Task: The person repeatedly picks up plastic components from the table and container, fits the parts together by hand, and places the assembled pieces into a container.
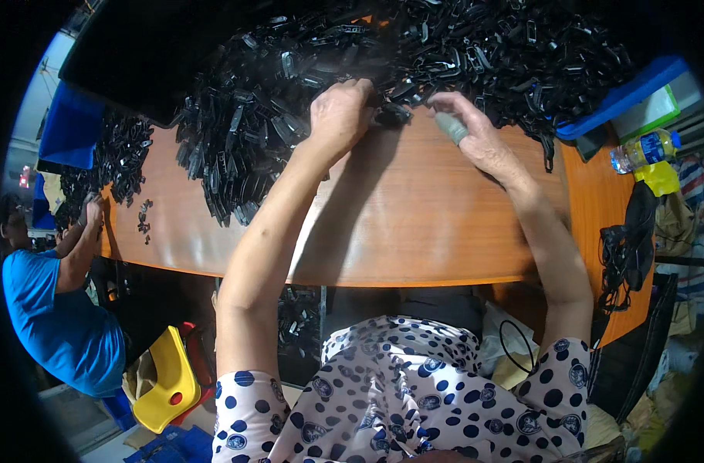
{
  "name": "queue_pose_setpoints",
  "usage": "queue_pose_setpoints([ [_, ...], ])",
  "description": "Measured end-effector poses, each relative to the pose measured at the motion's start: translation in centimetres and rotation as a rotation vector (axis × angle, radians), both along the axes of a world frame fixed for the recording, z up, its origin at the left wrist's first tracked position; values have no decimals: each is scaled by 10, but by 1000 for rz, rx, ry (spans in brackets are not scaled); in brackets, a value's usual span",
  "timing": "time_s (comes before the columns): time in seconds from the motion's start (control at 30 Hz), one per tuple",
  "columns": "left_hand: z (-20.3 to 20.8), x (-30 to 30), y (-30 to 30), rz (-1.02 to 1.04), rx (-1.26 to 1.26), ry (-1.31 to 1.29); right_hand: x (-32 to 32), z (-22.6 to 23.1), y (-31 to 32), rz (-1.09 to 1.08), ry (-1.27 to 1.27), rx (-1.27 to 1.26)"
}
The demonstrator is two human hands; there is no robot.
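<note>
A big heap of small black plastic parts with shiny metal-like bits (244, 131) covers the far side of the wooden table (429, 216). My left hand (340, 116) is closed at the heap's near edge, its fingertips turned away from view. Just right of it lies or hangs a black part (393, 115); whether the fingers grip it I cannot tell. To the right, my right hand (475, 139) is held over the table with its fingers bent and apart. A grey-green cover (451, 128) wraps one of its digits. Nothing shows between those fingers.
Left, a person in a blue shirt (59, 309) handles parts near a blue bin (70, 127). A yellow chair (160, 382) stands behind. At right are a blue tray edge (622, 100), a plastic bottle (647, 150) and black cords (618, 266). Small loose bits (144, 220) lie left.
</note>
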State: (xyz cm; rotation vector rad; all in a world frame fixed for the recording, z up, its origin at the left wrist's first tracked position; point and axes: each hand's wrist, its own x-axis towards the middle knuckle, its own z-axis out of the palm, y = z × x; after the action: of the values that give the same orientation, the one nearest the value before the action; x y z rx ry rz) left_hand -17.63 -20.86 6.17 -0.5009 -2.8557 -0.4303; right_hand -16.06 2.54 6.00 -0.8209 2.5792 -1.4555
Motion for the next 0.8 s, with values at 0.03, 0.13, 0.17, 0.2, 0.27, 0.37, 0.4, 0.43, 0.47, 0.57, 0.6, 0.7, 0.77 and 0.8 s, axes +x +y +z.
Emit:
queue_pose_setpoints([
  [0.03, 1, 8, -1, 2, -1, 18, 4, -1, -2, -87, -158, -265],
  [0.13, -2, 37, 1, 70, 750, -283, 20, -2, 0, -52, -237, -357],
  [0.17, -7, 51, 4, -4, 934, -302, 25, -2, 1, -60, -374, -396],
  [0.2, -12, 64, 7, -2, 1007, -314, 28, -3, 0, -37, -387, -372],
  [0.27, -20, 90, 12, 63, 1086, -410, 33, -4, 1, -11, -431, -405],
  [0.37, -29, 124, 23, 65, 1342, -496, 38, -9, -1, 0, -560, -477],
  [0.4, -29, 131, 25, 83, 1305, -507, 38, -12, -3, 47, -511, -542],
  [0.43, -29, 137, 27, 88, 1314, -506, 39, -15, -6, 61, -481, -589],
  [0.47, -29, 141, 30, 100, 1390, -544, 41, -16, -7, 126, -483, -682],
  [0.57, -28, 145, 35, 106, 1385, -452, 49, -18, -14, 8, -674, -702],
  [0.6, -28, 146, 35, 89, 1411, -413, 54, -17, -15, 10, -677, -698],
  [0.7, -29, 150, 33, 65, 1445, -393, 68, -9, -20, 63, -692, -778],
  [0.77, -31, 156, 29, 58, 1452, -416, 77, -2, -22, 103, -798, -824],
  [0.8, -31, 160, 28, 63, 1417, -395, 83, 0, -22, 90, -782, -742],
])
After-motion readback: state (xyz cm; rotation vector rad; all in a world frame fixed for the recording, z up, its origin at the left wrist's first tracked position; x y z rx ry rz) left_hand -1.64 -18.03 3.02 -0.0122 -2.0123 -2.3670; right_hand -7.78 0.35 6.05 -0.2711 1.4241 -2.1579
